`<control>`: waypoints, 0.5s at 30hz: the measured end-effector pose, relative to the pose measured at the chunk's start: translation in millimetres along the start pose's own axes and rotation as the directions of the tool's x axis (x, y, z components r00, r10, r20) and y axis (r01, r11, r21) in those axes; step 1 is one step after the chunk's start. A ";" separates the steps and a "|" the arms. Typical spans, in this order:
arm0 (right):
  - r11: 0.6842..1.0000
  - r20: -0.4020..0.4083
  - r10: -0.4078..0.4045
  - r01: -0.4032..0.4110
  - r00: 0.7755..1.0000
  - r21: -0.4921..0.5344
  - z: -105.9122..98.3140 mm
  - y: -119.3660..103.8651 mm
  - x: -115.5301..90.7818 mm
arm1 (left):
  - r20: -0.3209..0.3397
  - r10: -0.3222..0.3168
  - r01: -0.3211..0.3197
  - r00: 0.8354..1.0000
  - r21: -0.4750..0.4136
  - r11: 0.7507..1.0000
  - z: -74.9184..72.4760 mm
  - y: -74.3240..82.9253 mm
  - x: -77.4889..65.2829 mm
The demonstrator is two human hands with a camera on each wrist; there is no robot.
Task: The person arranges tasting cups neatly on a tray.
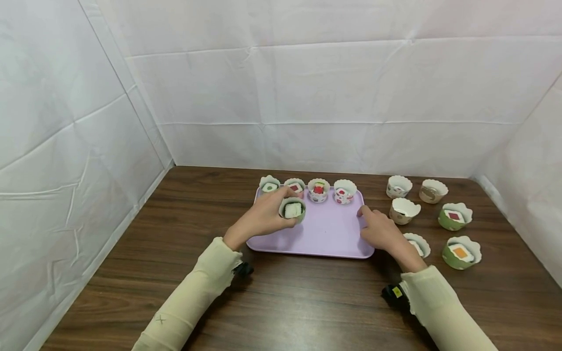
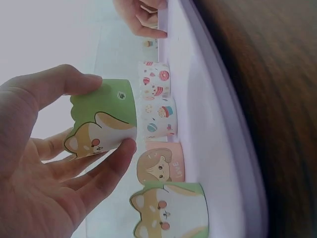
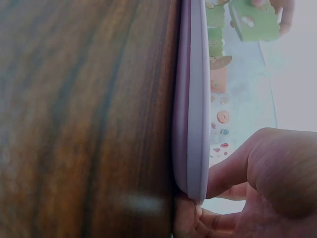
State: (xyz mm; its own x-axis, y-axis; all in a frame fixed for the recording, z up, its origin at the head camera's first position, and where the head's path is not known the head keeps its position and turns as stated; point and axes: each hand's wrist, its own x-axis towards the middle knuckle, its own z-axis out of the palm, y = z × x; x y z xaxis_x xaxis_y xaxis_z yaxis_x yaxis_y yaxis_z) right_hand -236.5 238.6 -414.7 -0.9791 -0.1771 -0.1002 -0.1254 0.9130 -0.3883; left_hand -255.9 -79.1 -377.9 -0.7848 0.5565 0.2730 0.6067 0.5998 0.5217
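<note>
My left hand [image 1: 262, 213] holds a green paper baking cup [image 2: 111, 101] with a dog print, thumb on one side and fingers on the other. A white piece [image 1: 293, 210] sits inside it. This cup is above the left part of a lilac tray [image 1: 329, 236]. Along the tray's far edge stand a green cup [image 2: 173, 210], a pink cup [image 2: 163, 161] and two white printed cups [image 1: 318, 197] [image 1: 344, 196], with small pieces inside. At the tray's right side, my right hand [image 1: 381, 230] pinches the rim [image 3: 198, 124], thumb above and fingers below.
Right of the tray, several more paper cups stand on the brown wooden table [image 1: 281, 297], including a white cup [image 1: 398, 190], a brown-patterned cup [image 1: 432, 194] and a green cup [image 1: 456, 261]. One white cup [image 1: 421, 243] is partly hidden by my right wrist. White cloth [image 1: 307, 97] hangs around the table.
</note>
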 end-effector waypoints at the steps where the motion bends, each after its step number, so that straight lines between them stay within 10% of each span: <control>1: 1.000 0.000 0.000 0.000 1.000 0.000 0.2 0.2 0.1 | 0.001 -0.012 0.012 1.000 0.007 1.000 0.5 0.6 2.1; 15: 1.000 -0.008 0.000 0.000 1.000 0.000 1.2 0.2 1.1 | 0.030 -0.100 0.098 0.995 0.075 0.992 2.0 2.5 19.5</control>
State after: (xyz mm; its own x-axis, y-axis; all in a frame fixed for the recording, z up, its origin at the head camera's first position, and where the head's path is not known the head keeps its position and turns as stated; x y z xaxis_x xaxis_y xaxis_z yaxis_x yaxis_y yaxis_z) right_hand -237.4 238.1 -416.0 -0.9804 -0.1738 -0.0930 -0.1250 0.9131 -0.3882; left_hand -269.5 -65.7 -372.9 -0.8374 0.5107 0.1948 0.5350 0.6929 0.4833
